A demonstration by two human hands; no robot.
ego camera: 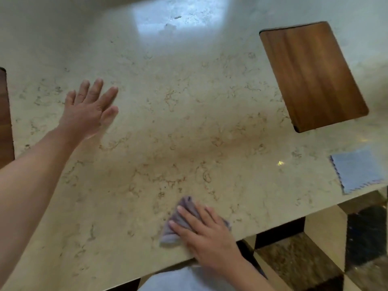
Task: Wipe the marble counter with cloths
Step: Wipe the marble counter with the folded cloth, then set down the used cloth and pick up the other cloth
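Note:
The beige veined marble counter (178, 114) fills most of the view. My right hand (205, 234) lies flat on a folded purple-grey cloth (178, 223) near the counter's front edge, pressing it onto the stone. My left hand (90, 108) is stretched out over the counter's left part, fingers spread, holding nothing. A second cloth (357, 171), light blue with a zigzag edge, lies flat at the counter's right front corner, apart from both hands.
A brown wooden cutting board (310, 76) lies tilted at the back right. Another wooden piece (5, 122) shows at the left edge. Below the front edge is a dark and cream tiled floor (315, 248). A bright reflection sits at the counter's back.

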